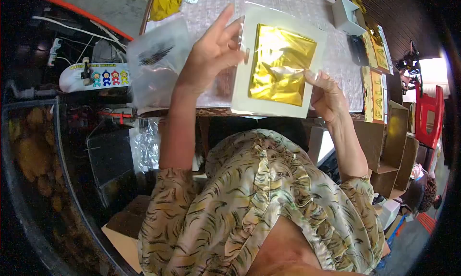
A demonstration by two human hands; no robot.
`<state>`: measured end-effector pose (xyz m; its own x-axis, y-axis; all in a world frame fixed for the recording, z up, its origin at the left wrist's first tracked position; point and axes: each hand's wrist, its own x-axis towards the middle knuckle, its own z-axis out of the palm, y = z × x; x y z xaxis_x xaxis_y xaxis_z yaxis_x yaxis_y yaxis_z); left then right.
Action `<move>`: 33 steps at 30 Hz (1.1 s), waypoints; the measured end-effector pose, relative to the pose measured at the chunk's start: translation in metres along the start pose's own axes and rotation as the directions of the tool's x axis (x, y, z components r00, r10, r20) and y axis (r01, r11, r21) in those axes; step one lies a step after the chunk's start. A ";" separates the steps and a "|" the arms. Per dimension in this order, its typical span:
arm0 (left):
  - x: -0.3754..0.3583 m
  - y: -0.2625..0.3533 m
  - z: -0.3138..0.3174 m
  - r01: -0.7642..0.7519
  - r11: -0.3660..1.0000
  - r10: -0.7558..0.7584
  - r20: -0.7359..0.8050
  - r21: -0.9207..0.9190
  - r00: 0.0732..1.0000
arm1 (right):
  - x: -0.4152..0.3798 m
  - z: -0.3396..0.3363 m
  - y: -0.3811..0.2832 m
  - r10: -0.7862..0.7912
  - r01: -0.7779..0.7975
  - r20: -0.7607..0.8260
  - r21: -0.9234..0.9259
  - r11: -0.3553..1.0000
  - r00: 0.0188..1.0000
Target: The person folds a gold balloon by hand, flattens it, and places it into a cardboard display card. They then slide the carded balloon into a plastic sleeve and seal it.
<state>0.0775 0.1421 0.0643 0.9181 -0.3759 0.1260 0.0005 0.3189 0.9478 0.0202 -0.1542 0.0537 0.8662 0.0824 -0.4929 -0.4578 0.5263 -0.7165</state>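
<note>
A flat white card (pixel 278 108) with a shiny gold foil packet (pixel 283 65) on it is held up above the table's near edge. Clear plastic shows around the card's edges. My right hand (pixel 330 93) grips its right side, thumb on the front near the foil and the other fingers behind. My left hand (pixel 213 53) is at the card's left edge with its fingers apart, the thumb close to the clear plastic; whether it touches is hard to see. Left of that hand lies a clear plastic bag (pixel 158 65) with dark marks.
The table (pixel 216 2) has a patterned cover. Gold foil (pixel 167 2) lies at its far left, a white box (pixel 348 17) at far right. Printed yellow packs (pixel 375 96) line the right edge. Cardboard boxes (pixel 384 151) and a red stool (pixel 430 113) stand right; a sticker-covered white board (pixel 96 78) sits left.
</note>
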 end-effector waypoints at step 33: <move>-0.019 -0.042 0.028 0.193 0.941 -0.194 0.024 -0.278 0.981 | 0.009 -0.001 0.003 -0.194 0.196 0.032 -0.188 0.962 0.980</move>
<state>0.0488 0.1112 0.0303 0.8907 -0.4515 -0.0533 0.2879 0.4693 0.8348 0.0261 -0.1530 0.0467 0.9444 0.0053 -0.3288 -0.3081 0.3638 -0.8791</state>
